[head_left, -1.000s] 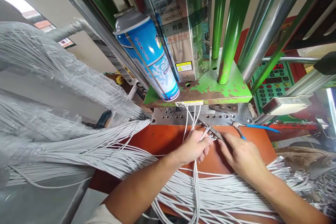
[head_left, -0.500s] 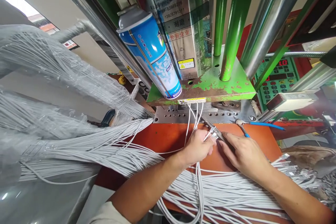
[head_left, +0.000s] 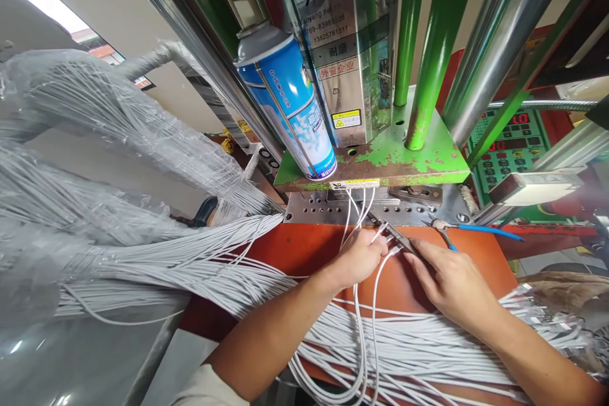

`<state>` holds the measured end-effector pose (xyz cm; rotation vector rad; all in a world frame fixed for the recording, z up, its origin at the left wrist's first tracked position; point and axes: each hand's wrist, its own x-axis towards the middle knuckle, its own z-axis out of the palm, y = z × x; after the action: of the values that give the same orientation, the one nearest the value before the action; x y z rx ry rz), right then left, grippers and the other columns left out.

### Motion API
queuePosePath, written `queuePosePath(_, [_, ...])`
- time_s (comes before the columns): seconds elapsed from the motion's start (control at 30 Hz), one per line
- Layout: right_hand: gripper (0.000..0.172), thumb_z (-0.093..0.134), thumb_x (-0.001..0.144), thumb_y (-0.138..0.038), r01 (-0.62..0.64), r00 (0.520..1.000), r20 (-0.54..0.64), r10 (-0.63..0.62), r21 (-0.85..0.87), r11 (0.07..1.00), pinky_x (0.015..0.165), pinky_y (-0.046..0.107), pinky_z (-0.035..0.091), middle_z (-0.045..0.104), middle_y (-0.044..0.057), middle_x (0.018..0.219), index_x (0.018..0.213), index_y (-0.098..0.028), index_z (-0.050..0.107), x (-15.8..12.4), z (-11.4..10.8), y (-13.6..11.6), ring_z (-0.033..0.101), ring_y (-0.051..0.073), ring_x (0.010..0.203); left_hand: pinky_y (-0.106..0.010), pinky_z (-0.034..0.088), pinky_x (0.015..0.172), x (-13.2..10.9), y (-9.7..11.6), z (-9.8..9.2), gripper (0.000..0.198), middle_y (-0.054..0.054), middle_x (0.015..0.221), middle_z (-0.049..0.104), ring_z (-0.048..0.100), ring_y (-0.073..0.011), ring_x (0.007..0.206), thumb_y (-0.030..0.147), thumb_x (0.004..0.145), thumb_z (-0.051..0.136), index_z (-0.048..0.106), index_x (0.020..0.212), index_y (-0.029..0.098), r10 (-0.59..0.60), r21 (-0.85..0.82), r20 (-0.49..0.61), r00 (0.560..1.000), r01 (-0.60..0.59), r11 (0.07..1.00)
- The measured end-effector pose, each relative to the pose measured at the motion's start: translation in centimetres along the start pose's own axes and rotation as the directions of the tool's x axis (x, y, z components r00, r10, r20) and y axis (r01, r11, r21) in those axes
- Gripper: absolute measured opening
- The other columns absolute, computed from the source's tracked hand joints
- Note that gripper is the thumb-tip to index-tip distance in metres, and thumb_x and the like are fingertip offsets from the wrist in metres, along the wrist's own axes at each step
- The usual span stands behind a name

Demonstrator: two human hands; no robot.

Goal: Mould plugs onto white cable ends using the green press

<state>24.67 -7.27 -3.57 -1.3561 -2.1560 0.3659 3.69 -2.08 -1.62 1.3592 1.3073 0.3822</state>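
Observation:
My left hand (head_left: 360, 259) is closed, its thumb and fingers pinched on white cable ends at a slim metal bar fixture (head_left: 391, 231). One white cable (head_left: 375, 304) curves down from the bar outside the fingers, its end at the bar's edge. My right hand (head_left: 450, 274) grips the bar's near right end between thumb and fingers. Just behind, several thin white cables (head_left: 365, 200) come out from under the green press plate (head_left: 419, 168). Exactly how the pinched ends sit in the bar is hidden by my left fingers.
A blue spray can (head_left: 292, 104) stands on the press plate. Blue-handled pliers (head_left: 488, 228) lie right of the bar on the orange worktop (head_left: 304, 244). A thick spread of white cables (head_left: 409, 346) crosses in front, and plastic-wrapped bundles (head_left: 137, 124) hang at left.
One cable has come out of my left hand's grasp and now hangs from the bar. My left fingers have shifted slightly along the bar. The whole view has moved a little.

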Motion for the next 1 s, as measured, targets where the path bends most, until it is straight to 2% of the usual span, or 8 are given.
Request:
queuePosePath(0.2, [0.024, 0.044, 0.108, -0.035, 0.065, 0.998, 0.014, -0.065, -0.013, 0.998, 0.072, 0.032, 0.048, 0.075, 0.006, 0.097, 0.115, -0.02, 0.061, 0.1, 0.0, 0.4, 0.071, 0.022, 0.083, -0.021, 0.033, 0.053, 0.2, -0.6, 0.2, 0.032, 0.003, 0.059, 0.052, 0.045, -0.0098, 0.055, 0.042, 0.092, 0.056, 0.063, 0.074, 0.016, 0.012, -0.045, 0.004, 1.0, -0.011, 0.999])
queuePosePath(0.37, [0.026, 0.042, 0.108, -0.035, 0.069, 0.995, 0.064, -0.072, 0.045, 0.997, 0.075, 0.032, 0.051, 0.076, 0.007, 0.106, 0.119, -0.021, 0.061, 0.0, -0.1, 0.4, 0.073, 0.021, 0.088, -0.02, 0.033, 0.049, 0.2, -0.5, 0.6, 0.033, 0.005, 0.051, 0.048, 0.042, -0.0084, 0.046, 0.043, 0.094, 0.055, 0.06, 0.075, 0.017, 0.008, -0.083, 0.013, 1.0, -0.007, 0.997])
queuePosePath(0.5, [0.03, 0.039, 0.108, -0.039, -0.003, 1.0, 0.008, 0.004, -0.106, 0.994, 0.069, 0.034, 0.05, 0.076, 0.007, 0.105, 0.118, -0.022, 0.062, -0.1, 0.5, 0.2, 0.073, 0.023, 0.085, -0.022, 0.035, 0.043, 0.0, -0.2, 0.4, 0.035, 0.004, 0.048, 0.052, 0.044, -0.0104, 0.036, 0.048, 0.095, 0.052, 0.059, 0.081, 0.017, 0.011, -0.118, 0.079, 0.997, -0.002, 0.993])
queuePosePath(0.57, [0.031, 0.037, 0.108, -0.04, -0.055, 0.998, -0.035, 0.05, -0.186, 0.981, 0.064, 0.034, 0.048, 0.076, 0.006, 0.099, 0.114, -0.022, 0.062, -0.3, 0.6, 0.1, 0.072, 0.024, 0.081, -0.022, 0.037, 0.043, -0.4, -0.1, -0.1, 0.036, 0.004, 0.051, 0.054, 0.047, -0.0113, 0.036, 0.051, 0.097, 0.05, 0.058, 0.088, 0.017, 0.029, -0.144, 0.053, 0.998, -0.021, 0.989])
queuePosePath(0.67, [0.032, 0.035, 0.108, -0.04, -0.097, 0.994, -0.06, 0.086, -0.21, 0.973, 0.063, 0.034, 0.047, 0.073, 0.004, 0.088, 0.105, -0.023, 0.061, -0.8, 0.2, -0.2, 0.071, 0.023, 0.076, -0.023, 0.045, 0.049, -1.6, -0.2, -1.3, 0.034, 0.004, 0.061, 0.058, 0.056, -0.0118, 0.045, 0.051, 0.097, 0.051, 0.053, 0.102, 0.017, 0.052, -0.206, 0.007, 0.999, -0.049, 0.977])
queuePosePath(0.77, [0.032, 0.034, 0.109, -0.041, -0.108, 0.994, -0.036, 0.103, -0.177, 0.978, 0.064, 0.033, 0.047, 0.071, 0.004, 0.085, 0.1, -0.023, 0.059, -1.7, -0.3, -0.3, 0.07, 0.023, 0.076, -0.028, 0.055, 0.062, -2.6, -0.1, -2.4, 0.039, -0.001, 0.077, 0.066, 0.071, -0.0172, 0.065, 0.048, 0.093, 0.06, 0.045, 0.114, 0.018, 0.047, -0.267, 0.074, 0.996, -0.026, 0.963])
queuePosePath(0.87, [0.032, 0.035, 0.109, -0.042, -0.114, 0.993, -0.03, 0.111, -0.13, 0.985, 0.068, 0.034, 0.048, 0.071, 0.006, 0.089, 0.102, -0.022, 0.059, -2.5, -0.5, -0.2, 0.07, 0.023, 0.081, -0.026, 0.052, 0.056, -2.5, 0.1, -2.5, 0.039, -0.004, 0.079, 0.069, 0.072, -0.0189, 0.063, 0.051, 0.093, 0.06, 0.045, 0.106, 0.018, 0.019, -0.256, 0.086, 0.996, 0.004, 0.967])
queuePosePath(1.0, [0.029, 0.039, 0.109, -0.041, -0.108, 0.992, -0.072, 0.103, -0.07, 0.992, 0.072, 0.034, 0.048, 0.07, 0.006, 0.092, 0.106, -0.021, 0.06, -2.9, -0.3, 0.0, 0.069, 0.022, 0.083, -0.021, 0.036, 0.041, -1.5, 0.5, -1.6, 0.037, -0.003, 0.063, 0.065, 0.052, -0.0093, 0.038, 0.049, 0.094, 0.059, 0.056, 0.085, 0.014, -0.009, -0.171, 0.047, 0.999, 0.017, 0.985])
